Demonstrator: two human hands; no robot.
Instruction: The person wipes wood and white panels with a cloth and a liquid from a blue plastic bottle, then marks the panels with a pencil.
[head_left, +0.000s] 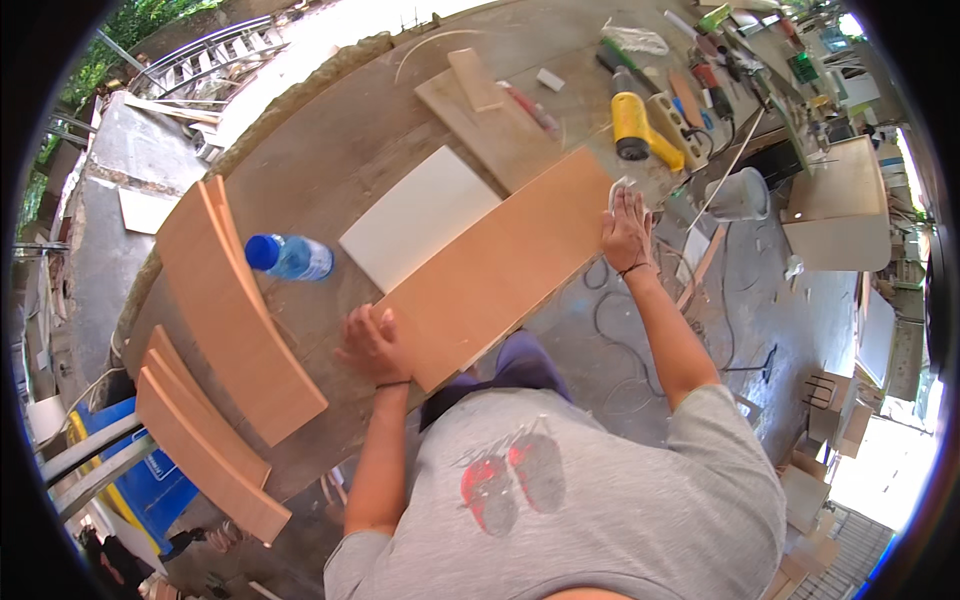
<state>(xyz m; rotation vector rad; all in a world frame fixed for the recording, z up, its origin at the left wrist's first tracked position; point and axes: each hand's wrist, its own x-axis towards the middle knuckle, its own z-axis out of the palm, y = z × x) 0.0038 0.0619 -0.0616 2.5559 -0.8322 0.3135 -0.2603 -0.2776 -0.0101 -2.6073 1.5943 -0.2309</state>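
The wood-toned panel [500, 268], at the near edge of the table [310, 175], looks stiff, smooth and fairly light, best held by its long edges. The right hand [627, 228] lies flat at its right end, fingers together; the left hand [372, 345] curls at the left end, pinching or not I cannot tell. Leftward is a blue-capped bottle [292, 257], rightward a grey bucket [745, 192], contents of both unclear
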